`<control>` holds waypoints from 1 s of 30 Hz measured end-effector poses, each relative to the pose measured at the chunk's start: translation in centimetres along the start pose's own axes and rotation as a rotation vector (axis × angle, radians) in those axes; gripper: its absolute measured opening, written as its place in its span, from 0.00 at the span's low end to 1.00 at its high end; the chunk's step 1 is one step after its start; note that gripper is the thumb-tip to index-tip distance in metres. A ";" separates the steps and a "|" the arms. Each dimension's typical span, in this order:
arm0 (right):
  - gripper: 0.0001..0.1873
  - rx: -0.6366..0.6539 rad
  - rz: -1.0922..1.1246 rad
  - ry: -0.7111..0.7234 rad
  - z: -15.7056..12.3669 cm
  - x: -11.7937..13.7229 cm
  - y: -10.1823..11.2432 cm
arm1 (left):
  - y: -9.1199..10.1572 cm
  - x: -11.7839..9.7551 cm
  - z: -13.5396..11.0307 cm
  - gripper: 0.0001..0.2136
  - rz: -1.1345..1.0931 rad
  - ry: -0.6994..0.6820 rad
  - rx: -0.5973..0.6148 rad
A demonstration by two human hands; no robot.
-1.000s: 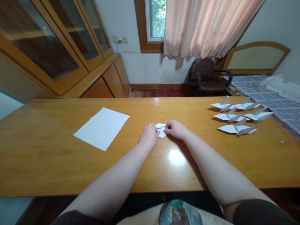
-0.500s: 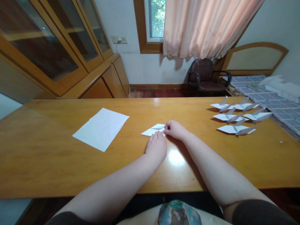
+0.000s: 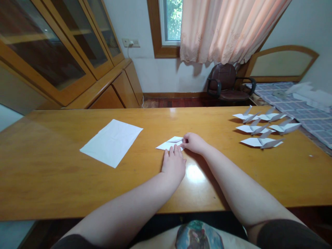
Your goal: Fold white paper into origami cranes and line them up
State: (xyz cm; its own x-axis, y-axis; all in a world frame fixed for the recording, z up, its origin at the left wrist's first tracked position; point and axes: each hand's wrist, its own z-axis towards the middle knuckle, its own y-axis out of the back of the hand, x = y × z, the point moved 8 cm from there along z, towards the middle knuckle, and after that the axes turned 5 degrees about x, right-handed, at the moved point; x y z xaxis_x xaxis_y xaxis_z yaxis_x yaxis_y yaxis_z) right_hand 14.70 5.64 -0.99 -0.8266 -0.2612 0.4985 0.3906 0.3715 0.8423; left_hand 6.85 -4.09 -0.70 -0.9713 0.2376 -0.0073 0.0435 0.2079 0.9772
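Observation:
A folded white paper (image 3: 168, 142) lies flat on the wooden table (image 3: 145, 186), its pointed end toward the left. My right hand (image 3: 195, 143) pinches the paper's right end between thumb and fingers. My left hand (image 3: 174, 162) rests palm down at the near edge, with its fingers stretched out and slightly spread on the paper. Part of the folded paper is hidden under both hands. To the left lies a larger flat white sheet of paper (image 3: 112, 143), apart from my hands.
Several folded paper cranes (image 3: 261, 142) stand grouped at the table's right end. Beyond the table are an office chair (image 3: 224, 81), a bed (image 3: 285, 100) with a checked cover, and a glass-fronted cabinet (image 3: 102, 79). A tiny white scrap (image 3: 310, 156) lies far right.
My left hand's fingers have straightened and spread, and the hand has shifted slightly toward me. My right hand keeps its pinch on the folded paper in nearly the same place.

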 end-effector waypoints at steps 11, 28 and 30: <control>0.09 -0.004 -0.007 0.023 0.1 -0.1 -0.1 | 0.3 0.7 -0.4 0.29 -0.074 0.067 0.058; 0.09 -0.004 -0.004 0.023 -0.1 0.0 0.0 | 1.3 1.3 -0.6 0.30 -0.027 0.003 -0.015; 0.09 -0.004 -0.005 0.027 -0.1 0.1 0.0 | 1.3 1.3 -0.6 0.30 -0.033 -0.002 -0.022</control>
State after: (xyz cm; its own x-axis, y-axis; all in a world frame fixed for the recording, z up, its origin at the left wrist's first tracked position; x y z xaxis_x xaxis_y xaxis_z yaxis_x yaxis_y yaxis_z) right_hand 14.67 5.57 -0.89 -0.8176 -0.2867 0.4993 0.3880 0.3662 0.8458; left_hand 5.51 -4.09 0.64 -0.9718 0.2325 -0.0397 0.0066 0.1948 0.9808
